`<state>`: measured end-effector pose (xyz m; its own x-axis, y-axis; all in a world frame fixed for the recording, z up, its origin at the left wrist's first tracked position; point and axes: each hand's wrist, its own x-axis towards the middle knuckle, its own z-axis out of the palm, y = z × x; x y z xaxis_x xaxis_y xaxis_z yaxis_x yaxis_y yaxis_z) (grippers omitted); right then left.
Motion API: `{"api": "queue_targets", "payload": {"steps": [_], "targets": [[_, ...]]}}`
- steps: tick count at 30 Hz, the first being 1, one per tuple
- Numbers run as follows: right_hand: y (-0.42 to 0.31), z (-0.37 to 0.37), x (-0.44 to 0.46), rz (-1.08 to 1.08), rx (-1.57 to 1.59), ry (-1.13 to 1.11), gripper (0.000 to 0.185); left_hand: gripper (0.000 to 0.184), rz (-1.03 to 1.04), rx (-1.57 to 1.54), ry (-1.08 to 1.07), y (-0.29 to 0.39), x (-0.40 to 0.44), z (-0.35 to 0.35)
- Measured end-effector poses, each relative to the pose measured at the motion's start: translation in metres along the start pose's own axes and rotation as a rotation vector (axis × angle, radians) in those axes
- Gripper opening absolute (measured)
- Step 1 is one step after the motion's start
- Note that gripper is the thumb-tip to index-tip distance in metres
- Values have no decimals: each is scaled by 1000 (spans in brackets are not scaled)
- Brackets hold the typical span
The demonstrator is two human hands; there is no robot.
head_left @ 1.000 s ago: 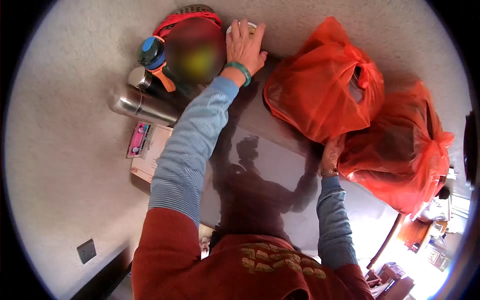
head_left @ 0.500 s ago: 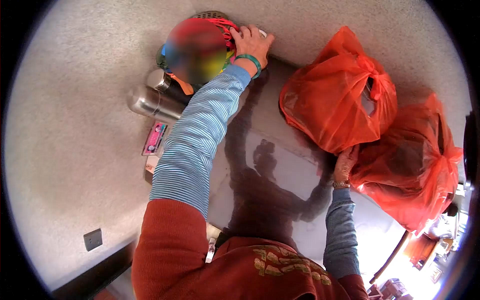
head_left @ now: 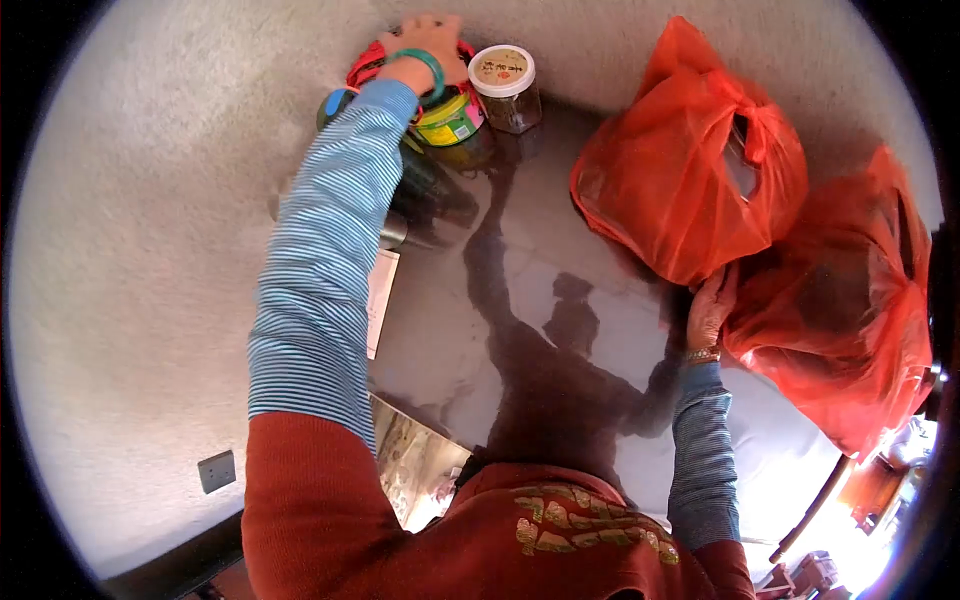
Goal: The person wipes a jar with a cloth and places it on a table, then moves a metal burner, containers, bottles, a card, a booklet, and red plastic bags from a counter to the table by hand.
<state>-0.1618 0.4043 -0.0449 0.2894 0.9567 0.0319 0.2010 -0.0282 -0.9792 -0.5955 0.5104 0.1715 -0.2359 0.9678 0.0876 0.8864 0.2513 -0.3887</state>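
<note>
My left hand (head_left: pixel 427 50), with a green bangle at the wrist, reaches to the back left over a red item (head_left: pixel 367 65) and a yellow-green container (head_left: pixel 449 120). Its fingers are spread; whether they touch anything underneath is hidden. Just right of it stands a jar with a white lid (head_left: pixel 503 70). My right hand (head_left: pixel 709 312) rests at the lower edge of a knotted red plastic bag (head_left: pixel 680 170), beside a second red bag (head_left: pixel 835 310). Its fingertips are hidden between the bags.
The glossy dark table (head_left: pixel 430 310) shows my reflection. Partly behind my left arm are a dark bottle (head_left: pixel 425 185), a metal flask (head_left: pixel 393 232) and a pale box (head_left: pixel 380 290). The wall has a socket (head_left: pixel 216 471).
My left hand has moved left from the white-lidded jar, which now shows fully, to above the red item. My right hand stays beside the bags. The whole view has shifted somewhat.
</note>
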Motion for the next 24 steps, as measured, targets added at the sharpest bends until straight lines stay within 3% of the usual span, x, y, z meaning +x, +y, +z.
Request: {"api": "queue_targets", "payload": {"steps": [1,3,4,6,8,9,12,13,16,24], "targets": [[-3,1,-1,47,53,5,42,80,-40,1,-3,-4,-1,-4],[-5,3,-1,-175,-79,48,41,84,-5,-81,-92,-28,16,3],[-4,3,0,-168,-76,44,41,88,20,-170,-184,-37,23,10],[-1,-1,-1,26,53,-20,43,90,40,-208,-170,-47,4,-7],[-1,-3,1,24,-43,-20,44,85,139,-561,-424,-67,-9,-26],[0,-3,1,19,-88,-17,44,80,141,-507,-559,-66,-17,-44],[5,0,1,7,-91,24,46,79,171,-308,-586,-79,-43,-51],[7,0,2,6,-85,20,46,81,97,-156,-538,-80,-55,-55],[10,-1,3,-186,-160,19,45,82,77,-133,-515,-94,-66,-36],[3,2,3,-161,-129,22,44,60,28,-196,-513,-108,-78,-38]]}}
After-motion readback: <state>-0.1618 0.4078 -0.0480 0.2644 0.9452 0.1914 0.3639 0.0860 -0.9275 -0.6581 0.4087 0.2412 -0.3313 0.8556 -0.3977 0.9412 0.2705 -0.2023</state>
